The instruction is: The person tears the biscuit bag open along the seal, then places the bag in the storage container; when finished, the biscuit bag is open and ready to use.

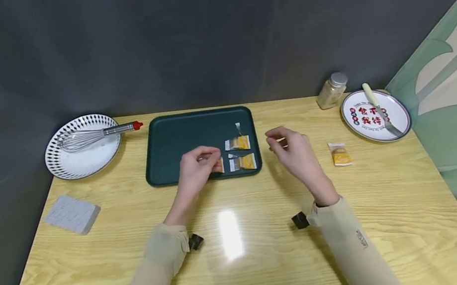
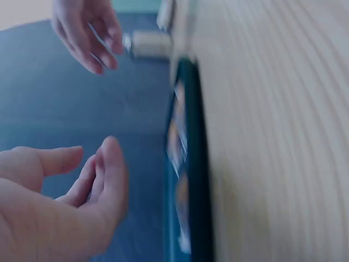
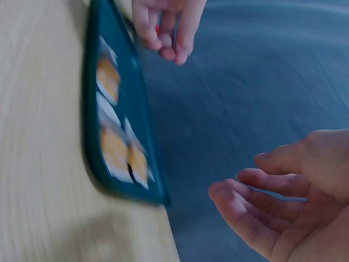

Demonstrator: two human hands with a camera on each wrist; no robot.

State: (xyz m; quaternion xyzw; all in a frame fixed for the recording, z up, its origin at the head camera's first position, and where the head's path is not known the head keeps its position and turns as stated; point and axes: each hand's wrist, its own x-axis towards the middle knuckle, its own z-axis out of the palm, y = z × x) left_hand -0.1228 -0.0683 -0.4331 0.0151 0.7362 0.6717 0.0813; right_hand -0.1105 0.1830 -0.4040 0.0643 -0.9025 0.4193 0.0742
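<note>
My left hand (image 1: pixel 199 167) hovers over the front of a dark green tray (image 1: pixel 172 131), its fingers bent loosely. In the left wrist view a gap shows between thumb and fingertips, with nothing in it. Under that hand lies a wrapped snack packet (image 1: pixel 219 165), partly hidden. Two more yellow-and-clear packets (image 1: pixel 242 163) (image 1: pixel 243 142) lie at the tray's right end. Just right of the tray, my right hand (image 1: pixel 295 151) hangs in the air. Its relaxed fingers (image 3: pixel 245 213) hold nothing in the right wrist view.
One more packet (image 1: pixel 340 154) lies on the table to the right. Behind it stand a shaker jar (image 1: pixel 332 90) and a plate (image 1: pixel 362 125) bearing a cream-handled spreader (image 1: pixel 379 109). At left are a patterned bowl (image 1: pixel 95 159) with a whisk (image 1: pixel 95 134) and a grey block (image 1: pixel 71 214).
</note>
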